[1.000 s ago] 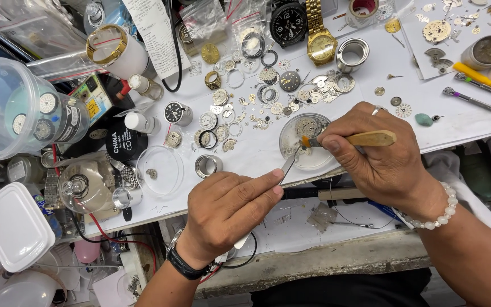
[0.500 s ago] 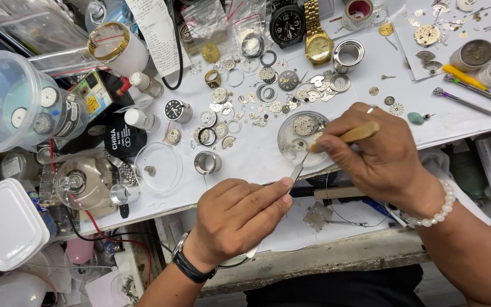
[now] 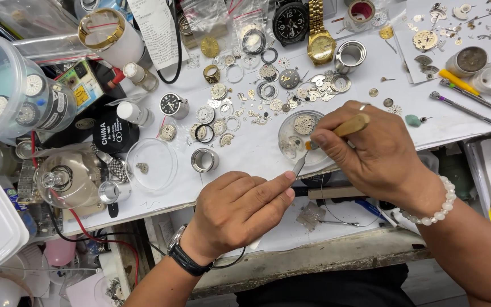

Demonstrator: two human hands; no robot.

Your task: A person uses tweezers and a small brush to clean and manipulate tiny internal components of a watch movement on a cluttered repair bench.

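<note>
While the right hand (image 3: 379, 150) is gripping a wooden-handled tool (image 3: 336, 133) at frame centre, the left hand (image 3: 240, 207) is pinching its metal tip with closed fingers. Judging by this, the tip is being cleaned or set; next, it needs steady aim at the dish (image 3: 291, 149) of parts.

White-covered workbench (image 3: 257, 148) — scattered watch gears (image 3: 223, 108), gold wristwatch (image 3: 319, 42), clear shallow dish (image 3: 152, 164), metal rings (image 3: 204, 160).

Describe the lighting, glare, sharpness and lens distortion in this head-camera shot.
Head view: bright, even overhead light with only soft shadows under the left hand and right hand; small glints on the gold watch and the glass dish; centre sharp; wide-angle bending toward the edges, where the plastic tub bulges.
</note>
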